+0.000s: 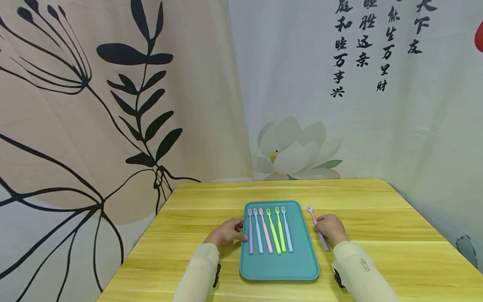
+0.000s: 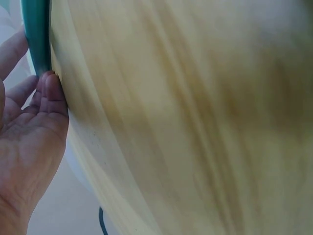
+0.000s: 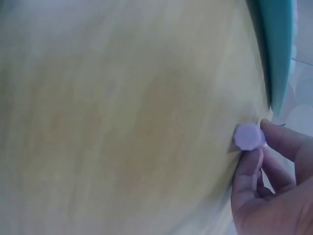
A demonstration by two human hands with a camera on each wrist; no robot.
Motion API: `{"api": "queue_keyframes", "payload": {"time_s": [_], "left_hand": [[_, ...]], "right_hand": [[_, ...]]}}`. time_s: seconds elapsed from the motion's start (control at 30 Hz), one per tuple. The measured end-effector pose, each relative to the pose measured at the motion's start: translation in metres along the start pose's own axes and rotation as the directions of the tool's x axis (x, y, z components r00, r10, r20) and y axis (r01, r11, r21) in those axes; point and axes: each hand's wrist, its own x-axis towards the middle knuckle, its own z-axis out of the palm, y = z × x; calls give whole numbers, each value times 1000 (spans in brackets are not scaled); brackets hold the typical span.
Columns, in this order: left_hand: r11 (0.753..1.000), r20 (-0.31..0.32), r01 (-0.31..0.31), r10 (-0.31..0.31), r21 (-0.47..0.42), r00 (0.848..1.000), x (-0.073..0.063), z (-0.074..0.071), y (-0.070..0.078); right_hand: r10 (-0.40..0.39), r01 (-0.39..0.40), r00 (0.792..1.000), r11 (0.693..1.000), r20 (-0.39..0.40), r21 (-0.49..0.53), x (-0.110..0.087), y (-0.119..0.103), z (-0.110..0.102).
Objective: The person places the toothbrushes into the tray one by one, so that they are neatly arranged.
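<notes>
My right hand [image 1: 331, 228] pinches a purple toothbrush [image 1: 323, 240] between thumb and fingers, just right of the teal tray [image 1: 279, 270]. Its bristle head points away from me; in the right wrist view the round handle end [image 3: 249, 136] sits at the fingertips, close over the table. My left hand [image 1: 227, 232] holds the tray's left edge, thumb at the rim and fingers against the side wall [image 2: 38, 36]. On the tray lie several toothbrushes in a row, heads toward the far end: purple [image 1: 250, 233], blue [image 1: 258, 233], pink [image 1: 266, 233], green [image 1: 274, 235] and others.
The tray rests on a wooden table [image 1: 377, 218] with yellow grain. Behind the table's far edge hangs a printed cloth [image 1: 211, 105] with plants, a lotus and writing. Bare wood shows on both sides of the tray.
</notes>
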Motion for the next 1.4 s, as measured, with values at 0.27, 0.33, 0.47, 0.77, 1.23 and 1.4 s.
{"api": "queue_keyframes", "payload": {"time_s": [0.27,0.33,0.47,0.77,1.23,1.4], "left_hand": [[1000,8,-3,3,22,1000,2,0,-2],[999,11,-12,12,39,1000,3,0,-1],[997,17,-33,32,67,999,3,-1,-1],[999,22,-17,16,48,1000,1,-1,1],[999,18,-5,4,41,1000,1,-3,2],[999,12,10,-11,33,1000,1,-2,1]], "right_hand": [[4,-4,1000,999,-13,35,0,0,-2],[24,-22,1000,994,-12,104,1,1,-2],[55,-53,998,980,-5,194,2,1,-3],[84,-85,996,970,17,226,4,-6,-5],[73,-74,997,960,13,270,8,-21,-4],[68,-68,998,956,10,285,7,-24,1]]}}
